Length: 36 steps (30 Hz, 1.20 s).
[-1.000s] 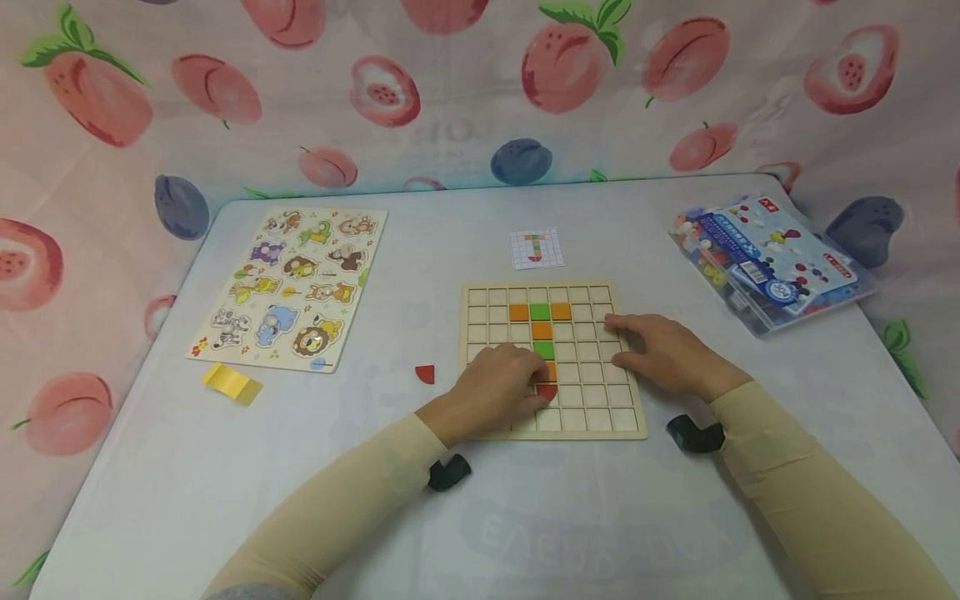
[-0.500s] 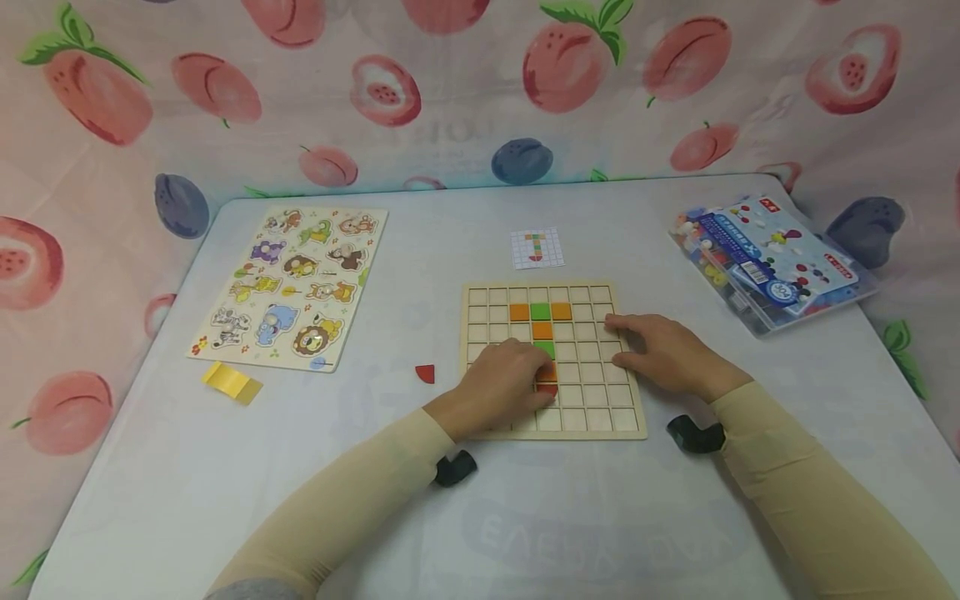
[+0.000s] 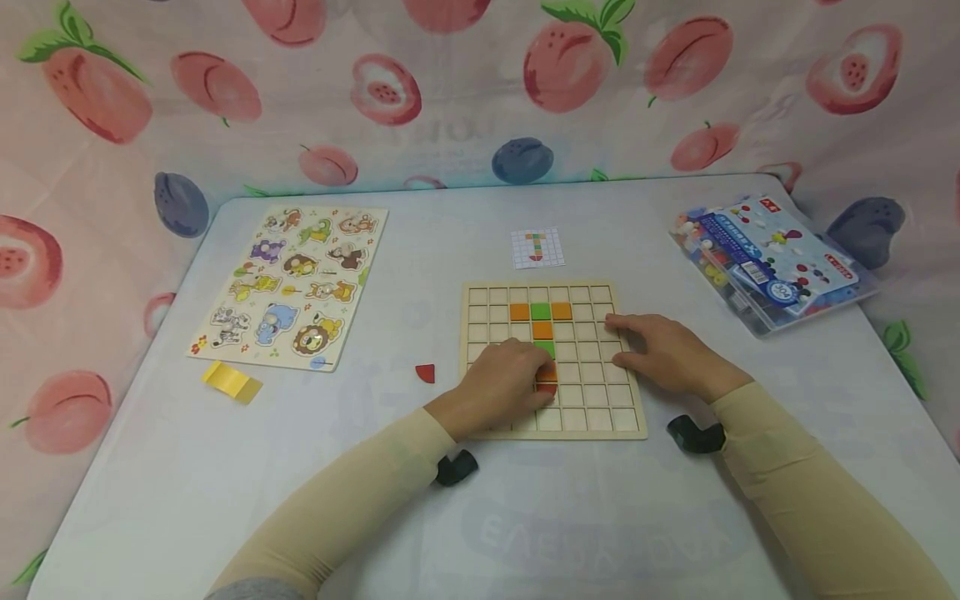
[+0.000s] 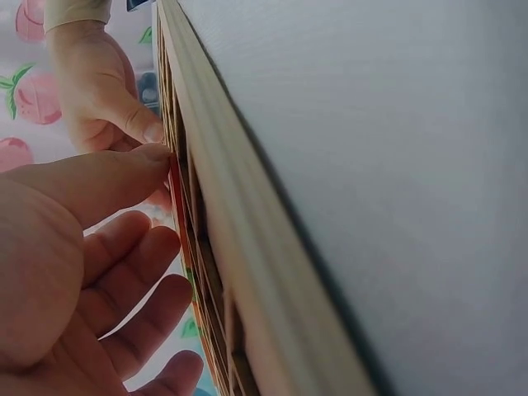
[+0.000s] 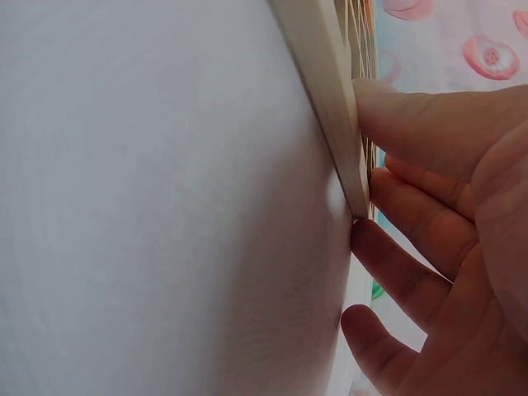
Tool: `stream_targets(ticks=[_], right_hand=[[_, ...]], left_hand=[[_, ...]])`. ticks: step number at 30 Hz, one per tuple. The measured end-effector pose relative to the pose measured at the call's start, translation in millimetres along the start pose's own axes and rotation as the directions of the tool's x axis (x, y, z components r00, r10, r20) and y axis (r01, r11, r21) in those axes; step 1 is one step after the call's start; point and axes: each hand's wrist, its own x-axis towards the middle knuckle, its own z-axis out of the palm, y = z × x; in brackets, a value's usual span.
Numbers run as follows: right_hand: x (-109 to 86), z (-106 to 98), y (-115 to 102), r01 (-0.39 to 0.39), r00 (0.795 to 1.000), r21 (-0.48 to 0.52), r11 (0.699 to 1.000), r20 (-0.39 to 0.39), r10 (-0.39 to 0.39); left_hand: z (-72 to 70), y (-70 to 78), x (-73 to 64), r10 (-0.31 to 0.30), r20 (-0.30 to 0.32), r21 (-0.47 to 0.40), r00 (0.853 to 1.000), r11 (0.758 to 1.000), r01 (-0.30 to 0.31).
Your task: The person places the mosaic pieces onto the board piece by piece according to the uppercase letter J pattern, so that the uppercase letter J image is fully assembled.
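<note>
A wooden grid board (image 3: 592, 400) lies on the table, with orange and green square tiles (image 3: 542, 331) forming a T in its cells. My left hand (image 3: 504, 379) rests over the lower middle of the board, its fingers bent loosely. In the left wrist view, its thumb tip touches the edge of a red tile (image 4: 176, 194), which sits below the lowest orange tile (image 3: 547, 372); part of the red tile is hidden by the hand. My right hand (image 3: 667, 354) rests at the board's right edge, thumb and fingertips touching the frame, fingers spread.
Left of the board lies a loose red quarter-circle tile (image 3: 425, 373). A small pattern card (image 3: 551, 250) is behind the board. An animal puzzle board (image 3: 352, 300) and folded yellow piece (image 3: 232, 382) lie at left, a plastic box of colourful parts (image 3: 780, 262) at right.
My left hand has shifted slightly right and up over the red tile, then stayed nearly still. The right hand keeps its place at the board's edge.
</note>
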Motion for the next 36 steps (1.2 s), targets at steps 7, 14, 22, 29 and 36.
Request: stream_targets(ticks=[7, 14, 22, 29, 36], right_hand=[[-0.2, 0.2, -1.0, -0.009, 1.000, 0.000, 1.000, 0.002, 0.009], [-0.8, -0.1, -1.3, -0.012, 1.000, 0.005, 1.000, 0.002, 0.012], [-1.8, -0.5, -1.6, -0.008, 1.000, 0.007, 1.000, 0.003, 0.008], [-1.3, -0.1, -0.5, -0.005, 1.000, 0.004, 1.000, -0.001, 0.005], [0.9, 0.8, 0.9, -0.012, 1.000, 0.003, 1.000, 0.000, 0.012]], left_hand=[[-3.2, -2.5, -2.4, -0.039, 0.001, -0.010, 0.999, 0.999, 0.039], [-10.8, -10.1, -10.1, -0.033, -0.025, -0.046, 0.999, 0.998, 0.032], [-14.1, -19.3, -17.0, -0.087, -0.021, -0.032, 0.996, 0.996, 0.086], [-18.1, -29.9, -26.8, -0.122, -0.031, -0.051, 0.992, 0.991, 0.120], [-22.0, -40.4, -36.4, -0.159, -0.040, -0.067, 0.986, 0.985, 0.157]])
